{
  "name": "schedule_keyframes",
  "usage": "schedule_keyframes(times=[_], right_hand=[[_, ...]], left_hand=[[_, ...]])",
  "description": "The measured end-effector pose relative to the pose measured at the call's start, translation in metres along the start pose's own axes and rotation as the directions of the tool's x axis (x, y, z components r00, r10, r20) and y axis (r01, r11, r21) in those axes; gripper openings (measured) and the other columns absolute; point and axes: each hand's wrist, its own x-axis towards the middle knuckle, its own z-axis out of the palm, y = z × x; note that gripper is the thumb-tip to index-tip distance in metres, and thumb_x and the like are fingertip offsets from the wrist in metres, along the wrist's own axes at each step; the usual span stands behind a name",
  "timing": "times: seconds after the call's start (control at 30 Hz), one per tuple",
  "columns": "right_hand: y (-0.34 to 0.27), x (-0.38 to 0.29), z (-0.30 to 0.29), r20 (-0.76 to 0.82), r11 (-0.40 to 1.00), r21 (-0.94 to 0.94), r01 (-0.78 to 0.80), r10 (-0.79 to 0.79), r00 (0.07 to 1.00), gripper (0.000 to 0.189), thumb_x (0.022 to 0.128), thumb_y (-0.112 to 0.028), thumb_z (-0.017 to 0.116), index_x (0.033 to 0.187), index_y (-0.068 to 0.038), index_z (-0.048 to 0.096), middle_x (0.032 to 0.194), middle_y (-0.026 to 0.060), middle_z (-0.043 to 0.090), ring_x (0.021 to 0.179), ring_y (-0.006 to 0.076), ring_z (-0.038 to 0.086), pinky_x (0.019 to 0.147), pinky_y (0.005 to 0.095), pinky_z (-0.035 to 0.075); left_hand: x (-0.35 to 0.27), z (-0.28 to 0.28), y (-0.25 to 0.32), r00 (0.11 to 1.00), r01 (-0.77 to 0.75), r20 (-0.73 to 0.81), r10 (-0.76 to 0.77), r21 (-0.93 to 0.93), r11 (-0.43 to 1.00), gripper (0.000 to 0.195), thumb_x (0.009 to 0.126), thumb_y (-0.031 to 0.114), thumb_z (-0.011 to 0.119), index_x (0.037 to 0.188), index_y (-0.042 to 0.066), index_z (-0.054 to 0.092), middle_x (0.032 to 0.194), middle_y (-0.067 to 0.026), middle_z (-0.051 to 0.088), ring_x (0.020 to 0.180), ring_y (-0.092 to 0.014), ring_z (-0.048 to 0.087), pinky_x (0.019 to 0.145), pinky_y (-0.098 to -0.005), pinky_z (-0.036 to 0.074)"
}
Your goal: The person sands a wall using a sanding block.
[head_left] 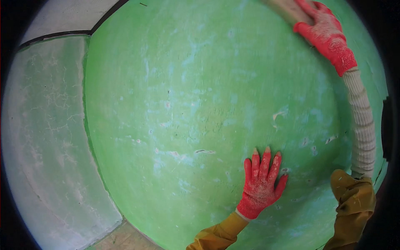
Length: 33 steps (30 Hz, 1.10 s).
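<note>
A green painted wall [187,81] with blue, worn patches and small chips fills most of the head view. My left hand [261,184], in a red glove dusted with pale powder, lies flat on its lower right part with the fingers spread and holds nothing. At the upper right, my right hand [325,31], in a matching dusty glove, grips a long pale block [286,11], perhaps a wooden sanding block, against the wall. The block's far end runs past the top of the picture. Its underside is hidden.
At the left, a paler green wall [47,125] with whitish cracks meets the green wall at a corner. Dark trim [56,35] runs above it, below a whitish surface [75,15]. A strip of tan floor [125,237] shows at the bottom left.
</note>
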Motion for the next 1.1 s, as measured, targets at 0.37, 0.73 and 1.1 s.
schedule_keyframes(times=[0.37,0.73,1.1], right_hand=[[-0.028,-0.106,0.003,-0.046,0.767,0.310,0.562,-0.578,0.815,0.073,0.060,-0.024,0.077,0.130,-0.013,0.060,0.127,0.0228,0.051,0.117,0.0404,0.053,0.094,0.0464,0.049],[0.033,-0.154,-0.008,-0.051,0.756,0.330,0.566,-0.584,0.810,0.068,0.064,-0.031,0.076,0.129,-0.016,0.060,0.121,0.0217,0.055,0.117,0.0399,0.051,0.089,0.0518,0.048],[0.200,-0.094,-0.019,-0.242,0.997,0.036,-0.072,0.078,0.967,0.076,0.066,-0.023,0.075,0.139,-0.016,0.055,0.132,0.0248,0.049,0.117,0.0427,0.052,0.097,0.0442,0.047]], left_hand=[[-0.036,-0.002,-0.022,0.954,-0.025,-0.300,-0.016,-0.134,0.991,0.057,0.081,0.008,0.065,0.135,-0.003,0.047,0.144,-0.0316,0.037,0.133,-0.051,0.037,0.109,-0.0594,0.032],[-0.045,-0.019,0.026,0.933,0.033,-0.344,-0.107,-0.214,0.976,0.067,0.077,0.004,0.051,0.142,-0.007,0.035,0.150,-0.0344,0.025,0.139,-0.046,0.027,0.114,-0.0584,0.021],[-0.048,0.012,0.105,0.942,0.032,-0.300,-0.149,-0.362,0.932,0.066,0.083,0.012,0.048,0.143,-0.011,0.033,0.149,-0.0321,0.027,0.139,-0.044,0.026,0.113,-0.0556,0.024]])
